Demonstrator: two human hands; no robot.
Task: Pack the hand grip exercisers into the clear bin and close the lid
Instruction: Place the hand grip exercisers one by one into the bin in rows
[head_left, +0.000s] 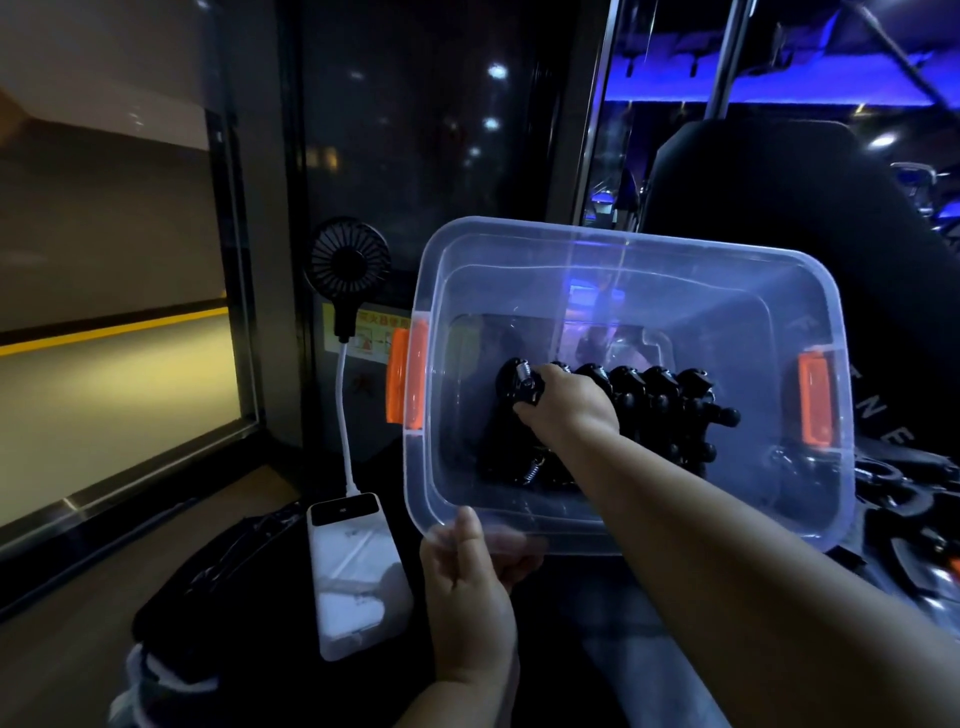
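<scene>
- Your right hand (566, 410) is reaching down into the bin. Its fingers are curling tight round the coil end of one black exerciser (519, 387) at the left end of the row.
- The row of exercisers (660, 400) is lying across the bin floor, heads touching one another. If you are pushing the held one in crooked, it is likely knocking its neighbours askew. A handle sticking up is what would be stopping the lid from seating.
- A bare spring (532, 470) is showing low in the pile, beside your forearm. Coils and handles are apt to be snagging. Pulling the hand out fast is risking dragging a piece along.
- The bin (623, 244) is looking tipped toward you. Your left hand (467, 582) is gripping the near rim, thumb over the edge, fingers curling underneath and showing through the plastic. Whether the far side is resting on anything cannot be told. With one hand holding a bin that is getting heavier, that grip may be slipping.
- An orange latch (408, 371) is sitting on the left short side and a second latch (813, 397) on the right. No lid is showing.
- Near the bin's left corner, a white power bank (353, 566) is feeding a small fan (347, 262) through a white cable (345, 415). A slipping bin would probably be landing on them.
- The dark heap (909, 519) at the right edge is too dim to name.
</scene>
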